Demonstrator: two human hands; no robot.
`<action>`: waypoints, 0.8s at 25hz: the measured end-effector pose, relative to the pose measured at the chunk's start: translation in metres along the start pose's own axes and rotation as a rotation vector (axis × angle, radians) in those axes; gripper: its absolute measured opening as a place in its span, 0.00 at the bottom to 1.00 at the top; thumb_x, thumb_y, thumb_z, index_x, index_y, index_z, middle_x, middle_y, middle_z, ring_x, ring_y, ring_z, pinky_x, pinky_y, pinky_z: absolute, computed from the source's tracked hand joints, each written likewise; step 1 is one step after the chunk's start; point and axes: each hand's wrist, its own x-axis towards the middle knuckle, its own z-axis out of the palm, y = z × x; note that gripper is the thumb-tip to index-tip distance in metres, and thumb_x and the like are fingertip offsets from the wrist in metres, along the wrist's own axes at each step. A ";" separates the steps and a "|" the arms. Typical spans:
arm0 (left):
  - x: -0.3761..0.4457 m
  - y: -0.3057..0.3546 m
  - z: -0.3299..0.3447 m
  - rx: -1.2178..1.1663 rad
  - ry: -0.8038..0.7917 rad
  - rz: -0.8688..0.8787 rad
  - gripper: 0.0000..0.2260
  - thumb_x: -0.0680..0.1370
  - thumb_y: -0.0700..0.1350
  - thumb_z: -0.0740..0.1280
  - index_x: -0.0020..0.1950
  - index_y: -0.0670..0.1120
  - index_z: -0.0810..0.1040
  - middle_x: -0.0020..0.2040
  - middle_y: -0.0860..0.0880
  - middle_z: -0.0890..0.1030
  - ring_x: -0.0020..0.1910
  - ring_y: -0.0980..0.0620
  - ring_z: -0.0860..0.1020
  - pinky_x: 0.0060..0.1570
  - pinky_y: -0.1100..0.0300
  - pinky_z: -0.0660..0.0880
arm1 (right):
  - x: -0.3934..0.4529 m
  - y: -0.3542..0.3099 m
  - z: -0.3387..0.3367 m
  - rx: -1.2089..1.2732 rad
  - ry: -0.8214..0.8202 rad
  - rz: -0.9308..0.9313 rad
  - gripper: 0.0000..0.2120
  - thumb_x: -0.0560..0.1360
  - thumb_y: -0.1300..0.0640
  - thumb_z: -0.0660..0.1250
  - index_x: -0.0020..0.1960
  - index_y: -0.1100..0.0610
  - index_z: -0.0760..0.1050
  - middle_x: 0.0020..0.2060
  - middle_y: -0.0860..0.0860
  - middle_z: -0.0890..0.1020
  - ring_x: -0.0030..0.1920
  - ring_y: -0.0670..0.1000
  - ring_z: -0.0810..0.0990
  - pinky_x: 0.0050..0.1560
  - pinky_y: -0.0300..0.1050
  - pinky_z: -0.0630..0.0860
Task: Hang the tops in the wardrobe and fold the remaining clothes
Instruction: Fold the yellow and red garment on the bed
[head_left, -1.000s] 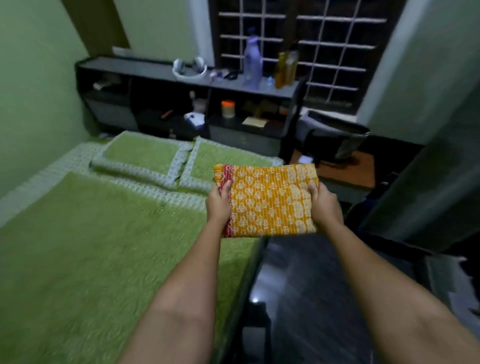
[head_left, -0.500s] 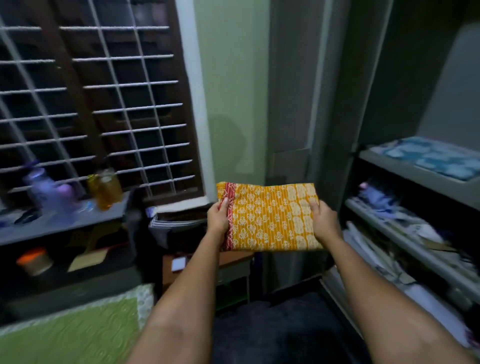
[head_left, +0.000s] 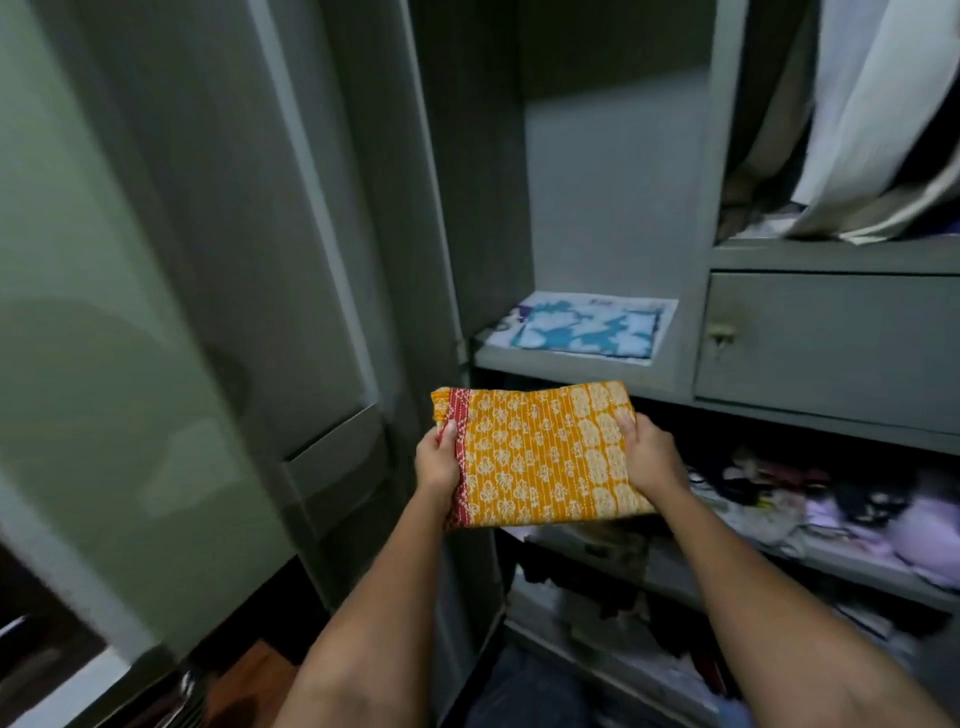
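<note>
Grey-green wardrobe (head_left: 613, 208), door (head_left: 249, 260) swung open to its left side. Interior split into shelves and a hanging bay.

Folded yellow cloth (head_left: 540, 457), white leaf print, red band along one edge, held flat in the air in front of the wardrobe, level with the gap under its upper shelf (head_left: 576, 364). Not touching any shelf as far as visible.

Left hand (head_left: 439, 465) grips the red-banded edge, thumb on top, fingers curled beneath and out of sight. Right hand (head_left: 652, 460) grips the opposite edge the same way, thumb over the print, fingers hidden under the fabric.

On the wardrobe's upper shelf: a folded blue-and-white floral piece (head_left: 587, 330), lying flat. To the right of that shelf, a closed drawer (head_left: 831, 343) with a small metal pull (head_left: 721, 332). Above the drawer, pale garments (head_left: 878, 119) hang in the bay. Below the drawer, a shelf of loose jumbled clothes (head_left: 831, 504), lilac, black and white, blurred. Lower wardrobe shelves hold darker heaps, detail not readable.
</note>
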 end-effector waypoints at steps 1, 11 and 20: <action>0.025 0.000 0.018 0.031 -0.006 0.001 0.14 0.82 0.52 0.58 0.51 0.45 0.77 0.45 0.46 0.81 0.43 0.47 0.80 0.51 0.50 0.77 | 0.020 0.006 0.001 -0.014 0.022 0.015 0.22 0.82 0.41 0.48 0.57 0.53 0.74 0.48 0.57 0.81 0.45 0.59 0.78 0.44 0.49 0.73; 0.246 0.096 0.133 0.272 0.020 0.210 0.18 0.83 0.53 0.54 0.67 0.47 0.73 0.61 0.44 0.78 0.60 0.41 0.75 0.58 0.51 0.69 | 0.225 -0.025 0.008 -0.073 0.240 0.073 0.23 0.82 0.42 0.46 0.59 0.56 0.73 0.51 0.59 0.80 0.48 0.60 0.78 0.43 0.48 0.70; 0.411 0.105 0.246 0.303 -0.243 0.234 0.17 0.84 0.49 0.53 0.65 0.43 0.74 0.60 0.40 0.78 0.58 0.42 0.75 0.55 0.53 0.70 | 0.378 0.009 0.033 -0.219 0.386 0.291 0.24 0.83 0.43 0.46 0.58 0.57 0.74 0.55 0.61 0.79 0.52 0.62 0.77 0.46 0.49 0.70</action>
